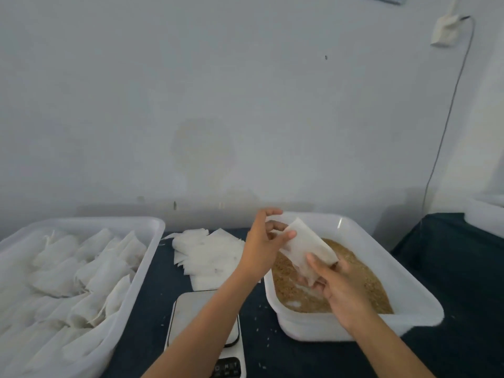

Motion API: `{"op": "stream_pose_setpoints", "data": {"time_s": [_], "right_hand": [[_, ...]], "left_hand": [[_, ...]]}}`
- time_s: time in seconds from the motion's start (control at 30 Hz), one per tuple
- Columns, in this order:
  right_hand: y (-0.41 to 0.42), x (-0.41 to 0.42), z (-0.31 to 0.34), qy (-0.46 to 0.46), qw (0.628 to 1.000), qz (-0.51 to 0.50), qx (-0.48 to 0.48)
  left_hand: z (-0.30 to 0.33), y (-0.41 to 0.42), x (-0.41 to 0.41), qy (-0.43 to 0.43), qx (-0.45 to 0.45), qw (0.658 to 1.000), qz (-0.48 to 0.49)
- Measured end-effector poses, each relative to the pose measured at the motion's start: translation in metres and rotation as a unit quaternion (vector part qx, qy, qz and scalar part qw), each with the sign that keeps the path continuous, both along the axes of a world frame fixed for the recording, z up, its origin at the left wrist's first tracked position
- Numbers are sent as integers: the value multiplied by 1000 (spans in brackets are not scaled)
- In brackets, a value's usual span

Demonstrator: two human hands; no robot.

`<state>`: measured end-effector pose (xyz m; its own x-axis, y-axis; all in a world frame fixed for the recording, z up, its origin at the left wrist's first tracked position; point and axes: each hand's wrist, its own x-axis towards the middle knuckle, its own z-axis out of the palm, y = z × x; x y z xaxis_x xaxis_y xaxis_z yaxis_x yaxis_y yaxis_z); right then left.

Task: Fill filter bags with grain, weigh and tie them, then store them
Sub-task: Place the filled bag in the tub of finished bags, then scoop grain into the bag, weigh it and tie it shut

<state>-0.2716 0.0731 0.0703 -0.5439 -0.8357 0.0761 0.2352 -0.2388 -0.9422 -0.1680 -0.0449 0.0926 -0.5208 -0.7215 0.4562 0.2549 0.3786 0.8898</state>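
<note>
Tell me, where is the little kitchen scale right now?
The flat white digital scale sits low in the head view on the dark cloth, between the white tub of filled bags on the left and the white tub of brown grain on the right.

Small packing workroom — bare white wall (218, 91), dark-clothed table (450, 268) with scale (203, 317), grain tub (409, 290), tray of filled bags (81, 268).
</note>
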Motion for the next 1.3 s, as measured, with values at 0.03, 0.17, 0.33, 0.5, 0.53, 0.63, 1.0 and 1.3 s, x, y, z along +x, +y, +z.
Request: {"op": "stream_pose_setpoints", "data": {"time_s": [0.03, 0.17, 0.33, 0.5, 0.53, 0.63, 1.0, 1.3], "right_hand": [[4, -8, -2, 55, 998, -23, 33], [16, -31, -11, 261, 956, -80, 106], [19, -44, -17, 347, 920, -101, 148], [17, -47, -12, 383, 906, -101, 150], [17, -48, -12, 384, 905, -98, 151], [16, -49, -9, 400, 898, -99, 153], [17, -39, -12, 357, 910, -27, 208], [-2, -29, -9, 318, 920, -76, 216]], "left_hand": [[-9, 1, -5, -16, 16, 1000, 1], [-37, 1, -21, -82, 31, 996, 5], [-47, 1, -32, -122, 34, 992, -5], [-49, 1, -33, -121, 36, 992, -6], [-49, 1, -33, -120, 36, 992, -7], [-50, 1, -34, -122, 35, 992, -11], [-20, -1, -41, -168, -116, 973, -104], [2, -1, -42, -217, -242, 929, -179]]}}
